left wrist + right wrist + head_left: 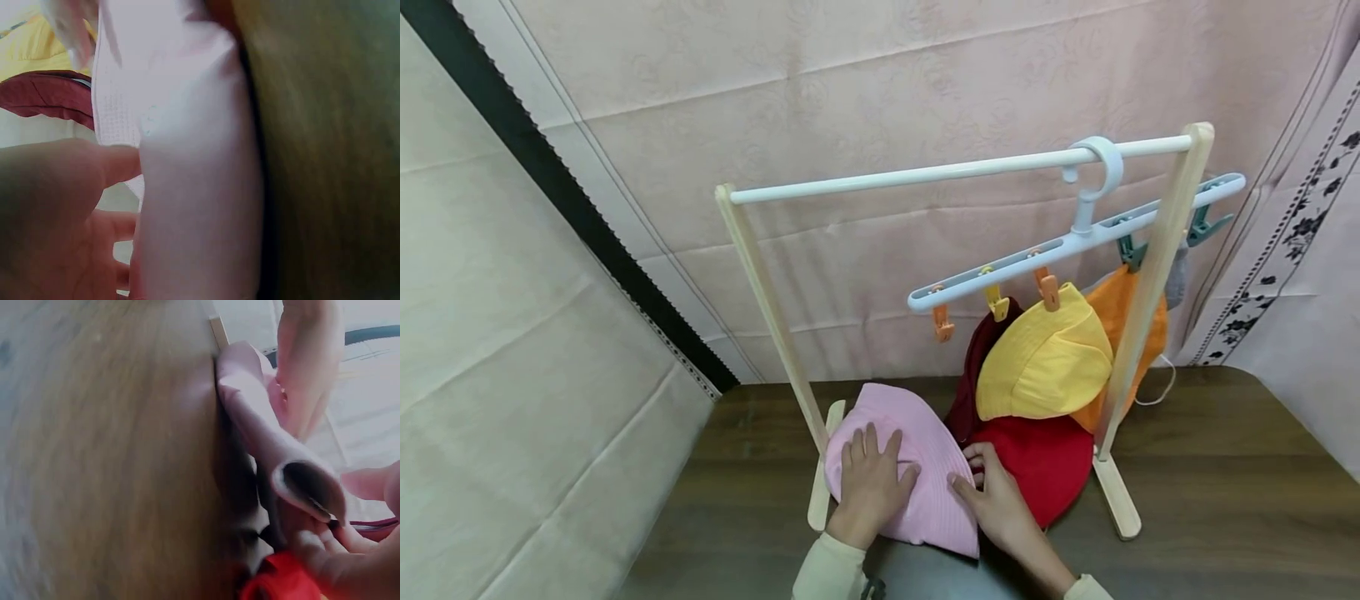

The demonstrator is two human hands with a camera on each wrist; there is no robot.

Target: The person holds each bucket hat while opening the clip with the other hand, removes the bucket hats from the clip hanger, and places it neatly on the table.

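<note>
A pink bucket hat point(917, 442) lies folded flat on the table under the drying rack. My left hand point(874, 482) rests on top of it with fingers spread. At the hat's right edge, my right hand point(992, 493) holds the brim, thumb above and fingers curled at the underside. The right wrist view shows the brim's open fold point(309, 487) over those fingers. Just behind the right hand lies a red hat point(1037, 467). A yellow bucket hat point(1045, 358) hangs above it from an orange clip point(1047, 290).
A pale blue clip hanger point(1075, 242) hooks over the rack's white bar point(925, 175). Its orange clip point(943, 323) at the left end holds nothing. A dark red hat point(973, 375) and an orange one point(1120, 308) hang near the rack's right post point(1153, 292). The wooden table point(1217, 467) extends rightward.
</note>
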